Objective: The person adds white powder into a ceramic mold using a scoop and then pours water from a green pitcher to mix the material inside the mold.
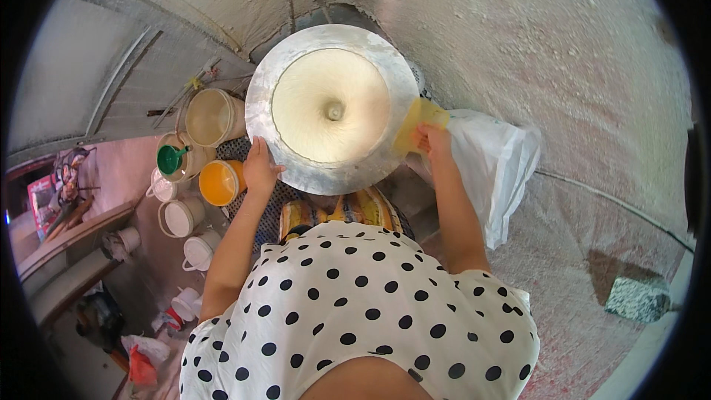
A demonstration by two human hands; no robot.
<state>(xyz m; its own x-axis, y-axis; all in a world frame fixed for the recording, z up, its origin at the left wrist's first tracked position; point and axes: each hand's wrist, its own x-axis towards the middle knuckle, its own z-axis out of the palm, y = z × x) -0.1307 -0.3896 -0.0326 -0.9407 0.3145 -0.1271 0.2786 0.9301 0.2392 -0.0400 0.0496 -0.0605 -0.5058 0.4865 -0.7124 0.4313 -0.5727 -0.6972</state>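
In front of me stands a wide round metal rim (259,96) around a funnel-shaped hollow. Its cream-coloured inside (311,96) slopes down with swirl marks to a small grey spot at the centre. My left hand (261,172) lies against the near left edge of the rim, fingers extended and thumb apart, gripping nothing. Over at the right edge, my right hand (432,139) pinches a flat, translucent yellow plastic piece (420,117), which overlaps the rim. I cannot tell whether it touches the metal.
Left of the rim stand a large cream bucket (215,118), an orange bucket (221,182) and several white tubs (181,218). A green ladle-like cup (170,158) sits at another bucket. White plastic sacking (492,170) hangs on the right, by a rough wall (578,67).
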